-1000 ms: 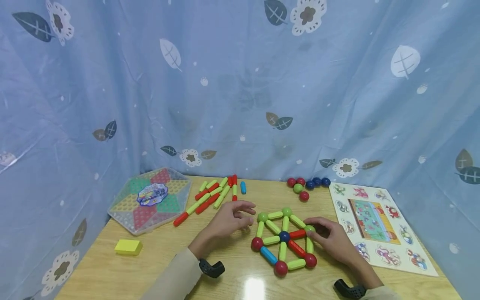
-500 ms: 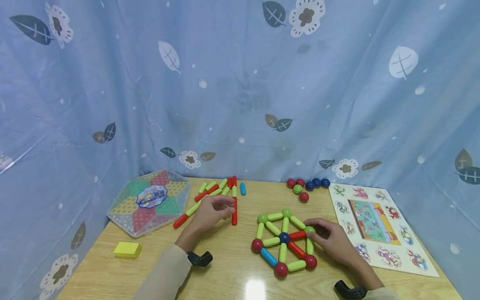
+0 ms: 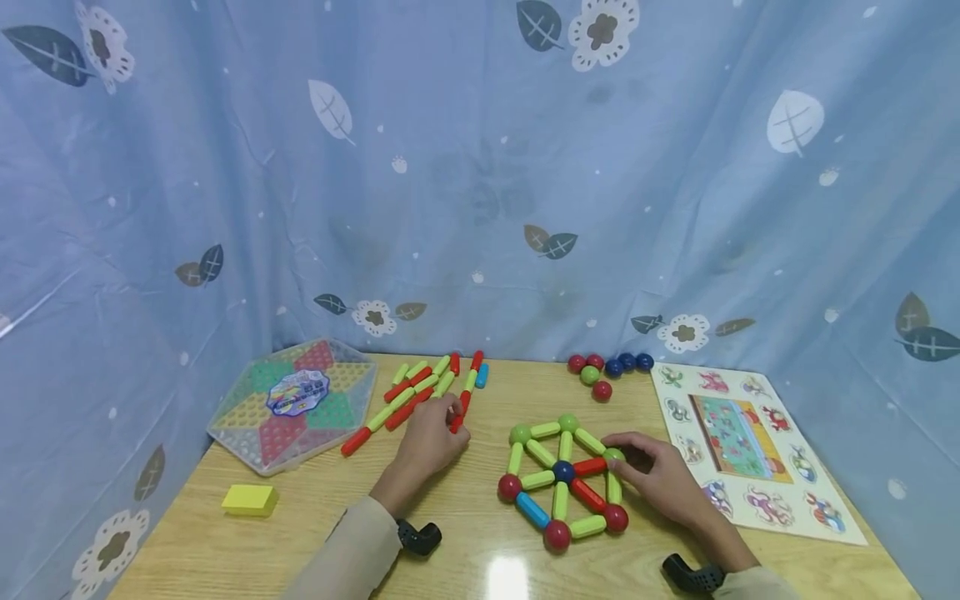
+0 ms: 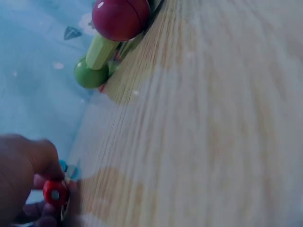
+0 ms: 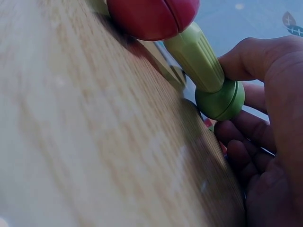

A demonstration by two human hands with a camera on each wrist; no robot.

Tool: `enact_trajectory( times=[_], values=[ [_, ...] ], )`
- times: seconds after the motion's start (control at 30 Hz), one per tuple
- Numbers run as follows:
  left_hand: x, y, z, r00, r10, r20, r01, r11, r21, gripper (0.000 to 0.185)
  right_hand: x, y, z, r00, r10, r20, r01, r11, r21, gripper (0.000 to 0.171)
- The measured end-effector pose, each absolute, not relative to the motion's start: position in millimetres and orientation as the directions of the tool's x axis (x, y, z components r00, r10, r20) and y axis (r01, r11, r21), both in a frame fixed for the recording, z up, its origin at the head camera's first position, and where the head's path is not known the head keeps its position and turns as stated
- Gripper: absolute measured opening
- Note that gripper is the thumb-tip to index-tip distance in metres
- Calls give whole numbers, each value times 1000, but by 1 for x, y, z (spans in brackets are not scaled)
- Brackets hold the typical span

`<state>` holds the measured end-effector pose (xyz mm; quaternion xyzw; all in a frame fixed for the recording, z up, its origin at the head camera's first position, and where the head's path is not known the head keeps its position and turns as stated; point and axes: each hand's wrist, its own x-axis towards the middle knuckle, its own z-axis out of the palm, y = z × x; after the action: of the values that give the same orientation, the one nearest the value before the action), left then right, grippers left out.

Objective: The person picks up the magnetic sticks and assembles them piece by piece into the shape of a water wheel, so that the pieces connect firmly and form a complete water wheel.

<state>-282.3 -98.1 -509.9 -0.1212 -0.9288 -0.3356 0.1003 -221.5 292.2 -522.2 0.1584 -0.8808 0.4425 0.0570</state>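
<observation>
A flat wheel (image 3: 562,475) of green, red and blue sticks joined by balls lies on the wooden table (image 3: 465,533). My right hand (image 3: 626,458) pinches the green ball (image 3: 615,455) on the wheel's right rim. In the right wrist view the thumb and fingers close round that green ball (image 5: 220,99), which joins a green stick (image 5: 194,56) leading to a red ball (image 5: 151,14). My left hand (image 3: 448,423) is left of the wheel and pinches the near end of a red stick (image 3: 463,404). The left wrist view shows that red stick end (image 4: 55,192) between its fingertips.
Loose sticks (image 3: 416,387) lie behind the left hand, and several red, green and blue balls (image 3: 607,367) lie at the back. A hexagonal game box (image 3: 292,400) and a yellow block (image 3: 250,499) are at the left. A picture puzzle board (image 3: 738,442) is at the right. A blue curtain surrounds the table.
My left hand moved left, away from the wheel to the loose sticks, and took hold of a red stick, which has since swung to a slant. The right hand stayed on the green ball.
</observation>
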Motion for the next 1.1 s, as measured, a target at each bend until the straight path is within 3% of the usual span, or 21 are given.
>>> enact_trajectory(
  times=[0.23,0.37,0.5,0.63,0.73,0.9,1.1],
  values=[
    [-278,-97,-511,-967,149,208,242,794,558,15,-222,294,-526,-952,-215,217,-303,568,-766,26],
    [-278,-95,-507,-967,132,218,240,764,599,17,-221,295,-526,-951,-218,221,-307,558,-771,26],
    [-273,-85,-493,-955,183,232,296,588,753,29,-221,296,-525,-952,-210,222,-303,561,-771,26],
    [-257,-58,-476,-936,304,179,285,355,890,26,-222,298,-525,-952,-208,222,-303,567,-766,25],
    [-245,-34,-468,-910,390,140,253,255,933,21,-224,298,-523,-949,-212,232,-313,568,-761,25],
    [-238,1,-471,-853,498,157,304,230,925,22,-224,296,-522,-950,-212,231,-311,558,-769,25],
    [-235,20,-482,-808,539,238,453,308,837,18,-225,293,-523,-945,-223,241,-326,550,-769,24]
  ],
)
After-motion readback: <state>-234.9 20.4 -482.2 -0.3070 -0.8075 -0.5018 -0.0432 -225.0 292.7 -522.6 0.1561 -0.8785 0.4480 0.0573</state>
